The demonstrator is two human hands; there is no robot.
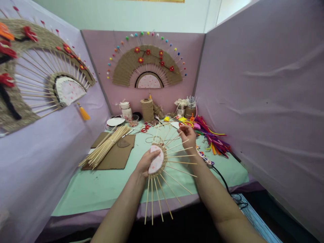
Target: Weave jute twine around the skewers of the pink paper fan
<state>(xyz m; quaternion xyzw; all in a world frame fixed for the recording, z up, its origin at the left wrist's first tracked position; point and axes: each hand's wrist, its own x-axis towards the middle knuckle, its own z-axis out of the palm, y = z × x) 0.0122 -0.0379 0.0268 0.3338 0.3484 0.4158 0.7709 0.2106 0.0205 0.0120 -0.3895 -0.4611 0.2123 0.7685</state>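
My left hand (146, 161) grips an unfinished craft fan (157, 162) by its half-round base, thumb flat on the white, flower-dotted face. Twine is woven round the curved edge of that base. Thin wooden sticks (181, 156) spread out from it like rays, up, to the right and down toward me. My right hand (187, 135) is raised at the fan's upper right, with thumb and fingers pinched together near the stick tips. What is between those fingertips, perhaps twine or a stick, is too fine to make out.
A bundle of sticks (107, 146) lies on brown cardboard (129, 152) at left. A twine spool (147, 109), a white bottle (126, 110) and jars stand at the back. Colourful pipe cleaners (215, 136) and a black cable (222, 177) lie right. Finished fans (124, 71) hang on the partitions.
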